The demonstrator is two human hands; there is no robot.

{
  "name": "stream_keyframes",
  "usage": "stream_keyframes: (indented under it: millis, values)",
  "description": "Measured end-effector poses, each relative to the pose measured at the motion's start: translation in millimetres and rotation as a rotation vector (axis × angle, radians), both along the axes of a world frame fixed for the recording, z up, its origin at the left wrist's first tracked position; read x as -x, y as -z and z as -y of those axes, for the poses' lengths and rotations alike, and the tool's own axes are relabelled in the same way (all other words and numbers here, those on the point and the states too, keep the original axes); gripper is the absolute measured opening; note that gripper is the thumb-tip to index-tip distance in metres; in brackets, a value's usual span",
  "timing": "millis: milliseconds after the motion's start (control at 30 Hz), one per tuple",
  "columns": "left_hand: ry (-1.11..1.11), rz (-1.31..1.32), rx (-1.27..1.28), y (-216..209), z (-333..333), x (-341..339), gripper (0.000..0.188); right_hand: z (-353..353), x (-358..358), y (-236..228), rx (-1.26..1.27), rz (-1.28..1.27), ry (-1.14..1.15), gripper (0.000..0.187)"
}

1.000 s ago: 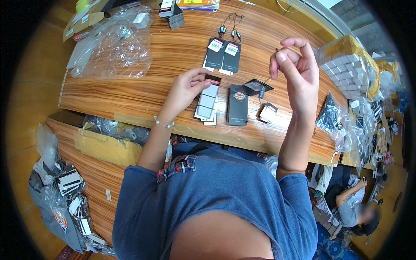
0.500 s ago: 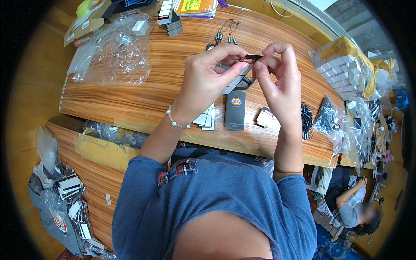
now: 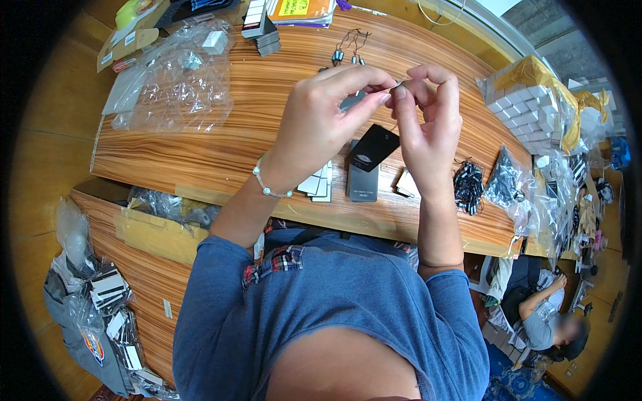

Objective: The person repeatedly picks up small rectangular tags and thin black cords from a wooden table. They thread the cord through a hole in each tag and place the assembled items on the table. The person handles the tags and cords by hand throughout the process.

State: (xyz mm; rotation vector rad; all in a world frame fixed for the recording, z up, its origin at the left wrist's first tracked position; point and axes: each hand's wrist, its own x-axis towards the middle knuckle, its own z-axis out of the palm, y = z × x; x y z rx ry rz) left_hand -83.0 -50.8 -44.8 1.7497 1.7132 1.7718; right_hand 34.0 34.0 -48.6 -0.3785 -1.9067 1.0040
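Note:
My left hand [image 3: 322,120] and my right hand [image 3: 428,120] meet above the table, thumbs and fingertips pinched on a thin cord, most of it hidden by the fingers. A black hang tag [image 3: 374,148] dangles tilted below the fingertips. Under it a grey hang tag [image 3: 363,187] lies on the wood. White-and-black tags [image 3: 318,184] are spread beside it on the left. Close to my right wrist sits a small stack of pale tags [image 3: 406,183]. Several cords with small dark ends [image 3: 349,50] lie beyond my hands.
A heap of black cords [image 3: 469,187] and a plastic bag of dark items [image 3: 503,177] lie at right, near a wrapped block of white boxes [image 3: 528,107]. Clear plastic [image 3: 194,87] covers the left of the table [image 3: 267,100]. Another person [image 3: 545,314] is at lower right.
The black tag has left my fingertips and now hangs lower, below both hands. My fingers have shifted to the cord. My right hand has barely moved.

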Motion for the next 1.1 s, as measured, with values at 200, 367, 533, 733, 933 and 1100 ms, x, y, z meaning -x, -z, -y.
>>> stream_keyframes:
  millis: [200,367,533,733,933,1100]
  values:
    - [-0.017,-0.251,-0.085,-1.9,-6.4,7.6,0.013,-6.1,-2.9,-3.6,0.269,-0.001,-0.183,0.023]
    - [-0.116,-0.534,-0.180,-2.5,-13.0,16.4,0.016,-13.9,0.1,-5.2,0.449,-0.100,-0.294,0.022]
    - [-0.236,-0.861,-0.333,-5.8,-21.7,23.5,0.018,-23.4,0.6,0.6,0.700,-0.175,-0.360,0.016]
    - [-0.143,-0.836,-0.295,2.1,-22.3,30.7,0.014,-39.2,-1.0,6.9,0.711,-0.372,-0.166,0.012]
    - [-0.006,-0.399,-0.191,30.6,-19.8,32.6,0.015,-60.2,-4.1,9.3,0.765,-0.645,-0.584,0.009]
    - [0.109,-0.178,-0.046,32.4,-18.7,25.3,0.015,-46.9,6.1,5.0,0.906,-0.709,-0.829,0.012]
